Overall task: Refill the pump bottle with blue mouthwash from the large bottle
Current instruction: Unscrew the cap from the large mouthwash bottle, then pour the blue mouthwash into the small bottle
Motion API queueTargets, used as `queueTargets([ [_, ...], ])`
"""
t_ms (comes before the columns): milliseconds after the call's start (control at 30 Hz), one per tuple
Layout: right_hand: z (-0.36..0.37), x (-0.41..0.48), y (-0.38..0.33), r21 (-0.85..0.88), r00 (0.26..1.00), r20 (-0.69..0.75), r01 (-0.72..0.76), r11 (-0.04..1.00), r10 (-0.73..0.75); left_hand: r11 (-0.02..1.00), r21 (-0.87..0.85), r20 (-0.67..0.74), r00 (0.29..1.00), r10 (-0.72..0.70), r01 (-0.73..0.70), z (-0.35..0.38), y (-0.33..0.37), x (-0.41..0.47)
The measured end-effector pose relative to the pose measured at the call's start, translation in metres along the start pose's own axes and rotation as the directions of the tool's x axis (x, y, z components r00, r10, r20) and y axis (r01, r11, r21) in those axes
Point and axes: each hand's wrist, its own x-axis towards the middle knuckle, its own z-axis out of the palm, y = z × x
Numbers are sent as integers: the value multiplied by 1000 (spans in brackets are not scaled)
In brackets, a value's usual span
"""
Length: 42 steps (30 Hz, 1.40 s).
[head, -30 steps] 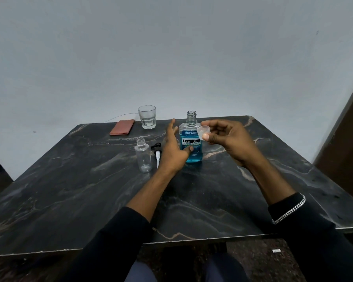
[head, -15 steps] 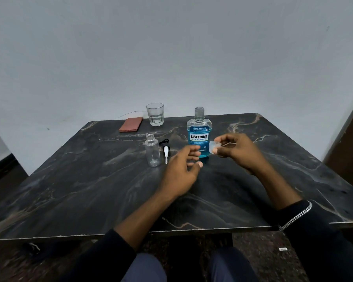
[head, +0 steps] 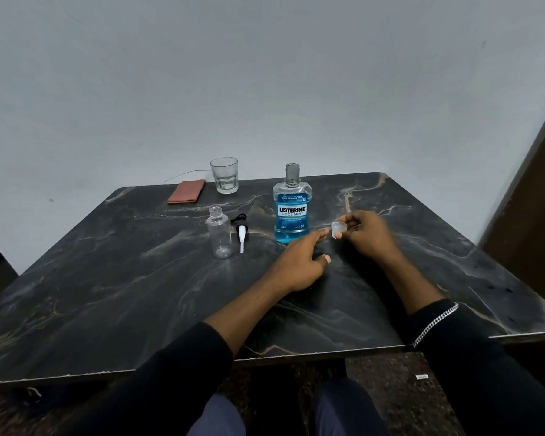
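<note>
The large mouthwash bottle (head: 292, 212), half full of blue liquid, stands uncapped on the dark marble table (head: 139, 278). To its left stands the small clear pump bottle (head: 220, 231), empty and open. The pump head (head: 241, 231), black with a white tube, lies between the two bottles. My right hand (head: 365, 236) pinches the clear cap (head: 339, 228) just right of the large bottle, low over the table. My left hand (head: 299, 262) rests in front of the large bottle with loosely curled fingers, holding nothing.
An empty drinking glass (head: 224, 175) and a folded reddish cloth (head: 186, 191) sit at the table's far edge by the white wall. A brown door edge (head: 535, 199) is at the right.
My left hand let go of the large bottle and drew back toward me. My right hand carried the cap down and to the right, close to the table.
</note>
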Motion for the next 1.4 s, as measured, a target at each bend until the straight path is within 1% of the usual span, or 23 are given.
queueTargets([
  [167, 0, 0, 1, -49, 999, -14, -34, 998, 34, 1000, 30, 3, 1000, -7, 6, 2, -2, 4],
  [300, -1, 1, 4, -79, 998, -6, -56, 995, 56, 999, -2, -30, 999, 33, -33, 0, 0, 1],
  [367, 0, -2, -1, -92, 998, 1, -58, 994, 58, 998, -2, -82, 994, 68, -68, -7, 0, -8],
  [433, -6, -6, -7, -115, 996, -91, -3, 993, -8, 990, 29, -183, 973, 142, -139, -15, 4, -17],
  [467, -7, -9, -12, -108, 985, -155, 56, 993, -73, 981, 53, -266, 944, 195, -187, -23, 5, -24],
  [500, -8, -12, -20, -79, 967, -213, 128, 989, -142, 968, 85, -358, 899, 250, -235, -33, 6, -32],
  [567, -6, -16, -39, 9, 934, -274, 242, 970, -230, 940, 168, -523, 781, 341, -297, -56, 5, -47],
  [600, -3, -17, -49, 38, 931, -273, 263, 964, -244, 932, 205, -596, 717, 362, -300, -69, 2, -53],
  [633, 2, -18, -58, 59, 939, -252, 257, 965, -235, 934, 222, -663, 659, 355, -280, -80, -3, -58],
  [667, 8, -16, -66, 83, 954, -216, 229, 970, -207, 947, 216, -722, 614, 319, -237, -91, -9, -62],
  [733, 20, -12, -76, 135, 984, -129, 139, 981, -122, 980, 151, -800, 567, 197, -127, -106, -24, -64],
  [767, 25, -9, -79, 157, 994, -85, 86, 984, -73, 992, 102, -818, 561, 127, -76, -112, -34, -64],
  [800, 29, -6, -80, 175, 999, -44, 34, 984, -27, 998, 53, -819, 571, 58, -26, -115, -43, -64],
  [867, 38, 0, -78, 220, 999, 25, -41, 975, 36, 997, -39, -778, 624, -75, 71, -120, -61, -60],
  [933, 45, 4, -73, 284, 996, 63, -77, 956, 61, 978, -143, -687, 697, -207, 149, -123, -74, -55],
  [1000, 49, 7, -70, 363, 992, 103, -102, 926, 69, 962, -205, -595, 757, -270, 182, -125, -81, -50],
  [1067, 50, 9, -68, 422, 989, 136, -111, 900, 59, 954, -242, -517, 808, -282, 177, -125, -86, -45],
  [1133, 52, 9, -65, 451, 987, 156, -100, 887, 32, 948, -266, -457, 843, -285, 176, -124, -88, -43],
  [1267, 57, 10, -61, 515, 985, 167, -58, 855, -33, 961, -235, -484, 839, -248, 149, -121, -88, -45],
  [1400, 59, 12, -58, 533, 986, 158, -44, 845, -49, 968, -231, -508, 836, -209, 102, -120, -87, -48],
])
